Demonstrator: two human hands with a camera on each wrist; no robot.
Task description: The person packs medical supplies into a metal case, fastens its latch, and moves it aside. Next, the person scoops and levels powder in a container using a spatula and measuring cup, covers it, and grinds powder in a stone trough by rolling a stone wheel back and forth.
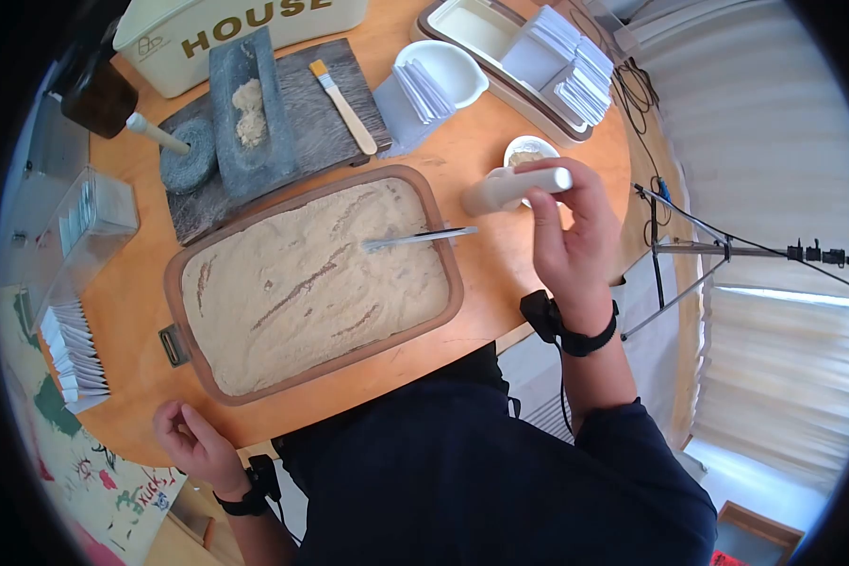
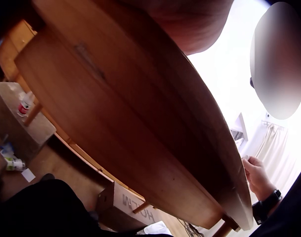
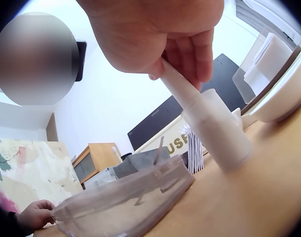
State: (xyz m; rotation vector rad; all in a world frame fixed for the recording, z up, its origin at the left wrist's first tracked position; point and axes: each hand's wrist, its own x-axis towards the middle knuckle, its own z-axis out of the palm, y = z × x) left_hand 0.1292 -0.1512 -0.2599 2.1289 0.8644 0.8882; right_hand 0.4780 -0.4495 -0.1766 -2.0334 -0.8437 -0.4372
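Observation:
My right hand (image 1: 580, 236) pinches a smooth white rod (image 1: 547, 179) over the table's right part. The rod's lower end meets a whitish cylinder (image 3: 219, 133); whether it is inside or in front, I cannot tell. Behind them is a small white bowl (image 1: 530, 145) holding something greyish. A tray (image 1: 455, 283) of pale sand (image 1: 302, 283) stands to the left, with a thin metal tool (image 1: 424, 238) lying across its right rim, one end in the sand. My left hand (image 1: 198, 448), fingers loosely curled and holding nothing, hangs by the table's front edge.
Behind the tray, a dark board (image 1: 325, 113) bears a stone trough (image 1: 226, 75), a round stone (image 1: 187, 160) and a brush (image 1: 347, 111). Folded papers (image 1: 423, 94), a white bowl (image 1: 448, 71) and a lidded box (image 1: 481, 33) stand back right. A clear box (image 1: 90, 212) is left.

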